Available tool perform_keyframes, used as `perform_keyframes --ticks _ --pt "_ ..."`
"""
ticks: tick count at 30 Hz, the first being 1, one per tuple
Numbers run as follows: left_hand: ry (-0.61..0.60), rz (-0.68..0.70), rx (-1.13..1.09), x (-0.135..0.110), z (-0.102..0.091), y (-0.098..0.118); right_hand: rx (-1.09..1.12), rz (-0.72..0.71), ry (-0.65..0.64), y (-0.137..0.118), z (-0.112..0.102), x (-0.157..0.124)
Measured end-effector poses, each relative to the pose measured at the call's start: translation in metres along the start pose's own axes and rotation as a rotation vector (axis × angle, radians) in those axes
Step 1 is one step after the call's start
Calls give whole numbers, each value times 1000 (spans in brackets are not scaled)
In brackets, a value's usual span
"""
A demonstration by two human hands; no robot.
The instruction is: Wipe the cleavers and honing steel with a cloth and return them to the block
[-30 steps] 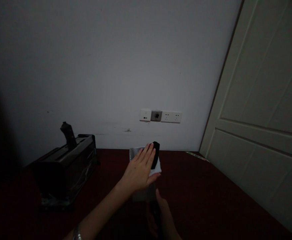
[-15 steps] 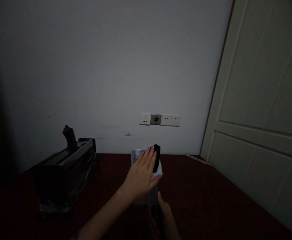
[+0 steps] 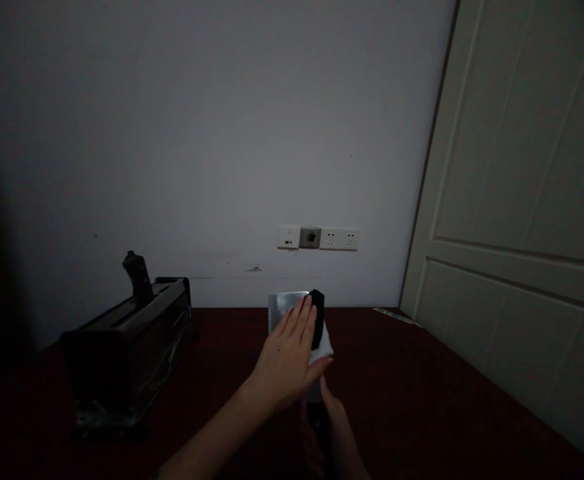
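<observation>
A wide metal cleaver (image 3: 281, 307) points away from me, its blade raised above the dark red table. Around its black handle, low in the frame, my right hand (image 3: 338, 427) is closed, with the thumb up along the side near the blade. My left hand (image 3: 287, 353) lies across the blade with its fingers held together. Under it is a black and white cloth (image 3: 318, 327), pressed to the metal, the thumb at its lower edge. Much of the blade is hidden behind the left hand and cloth.
To the left on the table (image 3: 397, 400) stands a black knife block (image 3: 127, 347), one dark handle (image 3: 138, 277) sticking up from it. Behind are a pale wall with sockets (image 3: 339, 239) and, at right, a light panelled door (image 3: 512, 200). A thin strip (image 3: 397, 317) lies at the table's back edge.
Both hands have shifted slightly to the right with the cleaver and cloth. More of the blade's upper left corner shows, and it looks brighter. Both grips are unchanged.
</observation>
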State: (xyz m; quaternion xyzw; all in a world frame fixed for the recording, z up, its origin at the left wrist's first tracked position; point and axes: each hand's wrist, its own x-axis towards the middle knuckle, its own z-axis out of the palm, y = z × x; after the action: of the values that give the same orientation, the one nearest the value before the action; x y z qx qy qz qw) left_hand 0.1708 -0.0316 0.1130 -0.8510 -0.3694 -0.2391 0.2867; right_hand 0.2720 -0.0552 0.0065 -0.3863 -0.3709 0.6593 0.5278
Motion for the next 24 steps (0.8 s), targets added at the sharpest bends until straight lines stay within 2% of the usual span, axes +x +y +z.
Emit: perform_keyframes --ticks 3,6,11,14,17,21,24 --pt "58 -136 25 2 3 -5 -18 -86 8 6 -4 4" --pt "101 -217 43 3 4 -2 -5 -105 18 8 -6 1" --pt "73 -162 58 -1 7 21 12 -69 -7 1 -3 -8" --pt "87 -172 72 -3 8 31 24 -148 21 -3 -4 -9" --pt "119 -195 79 -2 5 27 -18 -240 50 -1 -6 -6" --pt "130 -234 87 2 -3 12 -80 -271 54 9 -8 -2" --pt "122 -208 82 2 -6 10 -65 -284 58 11 -7 -2"
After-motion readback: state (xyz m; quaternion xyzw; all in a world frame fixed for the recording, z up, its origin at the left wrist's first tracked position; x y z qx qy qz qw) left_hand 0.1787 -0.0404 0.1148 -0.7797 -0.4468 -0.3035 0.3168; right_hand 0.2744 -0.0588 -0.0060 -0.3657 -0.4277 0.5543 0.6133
